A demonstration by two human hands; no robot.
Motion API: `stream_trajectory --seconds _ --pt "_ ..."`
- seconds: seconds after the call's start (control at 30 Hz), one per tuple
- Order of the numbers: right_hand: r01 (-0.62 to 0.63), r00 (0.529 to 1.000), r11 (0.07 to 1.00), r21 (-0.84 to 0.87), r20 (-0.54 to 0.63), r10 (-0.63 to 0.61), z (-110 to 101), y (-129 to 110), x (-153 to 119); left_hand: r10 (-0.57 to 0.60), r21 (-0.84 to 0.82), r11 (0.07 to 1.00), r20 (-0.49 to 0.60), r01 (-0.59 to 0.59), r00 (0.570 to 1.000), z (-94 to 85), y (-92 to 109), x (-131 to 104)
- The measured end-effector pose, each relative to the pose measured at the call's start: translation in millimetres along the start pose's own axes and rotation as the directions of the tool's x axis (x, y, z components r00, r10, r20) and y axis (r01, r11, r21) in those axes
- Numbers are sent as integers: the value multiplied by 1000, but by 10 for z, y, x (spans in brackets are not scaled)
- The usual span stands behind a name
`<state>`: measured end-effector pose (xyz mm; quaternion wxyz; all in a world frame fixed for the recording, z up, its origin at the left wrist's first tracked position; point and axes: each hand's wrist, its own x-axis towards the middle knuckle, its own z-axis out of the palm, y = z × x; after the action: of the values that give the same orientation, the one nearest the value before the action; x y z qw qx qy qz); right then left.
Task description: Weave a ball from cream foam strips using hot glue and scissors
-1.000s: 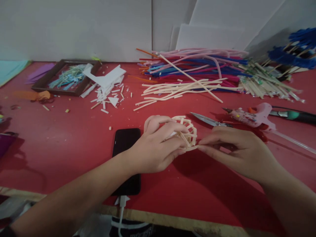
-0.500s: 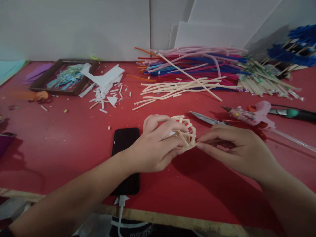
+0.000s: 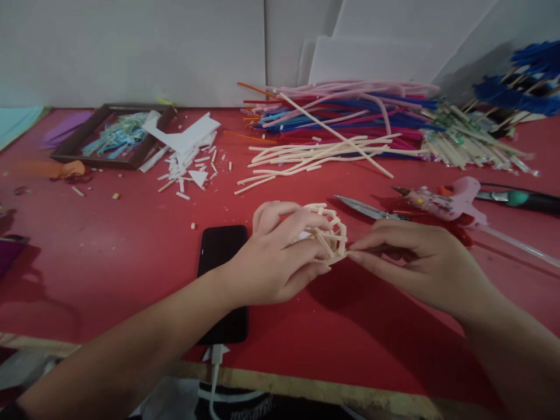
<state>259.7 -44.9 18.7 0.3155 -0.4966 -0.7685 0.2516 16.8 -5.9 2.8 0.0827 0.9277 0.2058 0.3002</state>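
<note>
A small rounded framework of pale sticks (image 3: pixel 338 238) is held above the red table, with my left hand (image 3: pixel 280 251) closed around its left side. My left fingers hide much of it. At its lower right edge, the thumb and forefinger of my right hand (image 3: pixel 406 262) pinch the tip of a thin pale strip (image 3: pixel 339 259) that runs along the framework's bottom. A bit of white shows inside, between my left fingers. Under my left forearm lies a black phone (image 3: pixel 223 251) with a white cable (image 3: pixel 215 367) plugged into its lower end.
Scissors (image 3: pixel 363 207) and a pink glue gun (image 3: pixel 450 204) lie beyond my right hand. Pale sticks (image 3: pixel 306 153), colourful pipe cleaners (image 3: pixel 350 108) and wrapped sticks (image 3: pixel 468 140) are piled behind. White scraps (image 3: pixel 188 146) and a brown frame (image 3: pixel 114 163) lie back left.
Almost nothing differs. My left thumb has shifted slightly right along the framework's lower edge; both hands keep their hold.
</note>
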Motion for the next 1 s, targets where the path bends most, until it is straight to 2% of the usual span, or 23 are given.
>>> stream_trajectory --seconds 0.13,0.33,0.63,1.0 --pt "-17 1000 1000 22 -5 18 18 1 -5 -5 -9 1000 -16 5 1000 6 4 6" --pt "-141 990 978 150 21 140 50 49 -44 -8 -49 999 4 8 1000 -1 -4 17" --pt "-127 983 965 231 158 92 16 33 -37 22 -87 996 37 -19 999 -49 5 25" --pt "-97 990 980 173 122 76 53 76 -63 2 16 1000 5 -2 1000 -58 18 -8"
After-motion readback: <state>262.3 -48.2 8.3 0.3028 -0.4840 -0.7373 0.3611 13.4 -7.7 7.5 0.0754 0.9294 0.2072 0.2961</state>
